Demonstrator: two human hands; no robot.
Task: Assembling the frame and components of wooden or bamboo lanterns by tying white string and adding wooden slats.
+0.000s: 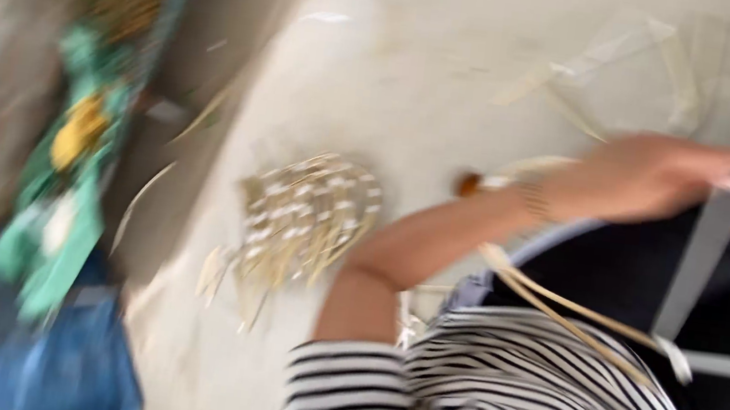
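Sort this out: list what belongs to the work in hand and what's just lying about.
In hand: hand, pale strips across the lap, half-woven piece.
Lying about: green bundle, blue cloth, loose strips on the floor.

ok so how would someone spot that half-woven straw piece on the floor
Start from the pale concrete floor. Just left of the bare forearm in the striped sleeve lies the woven straw piece: a checkered lattice with loose ends fanning downward, unlike the single flat strips scattered nearby.
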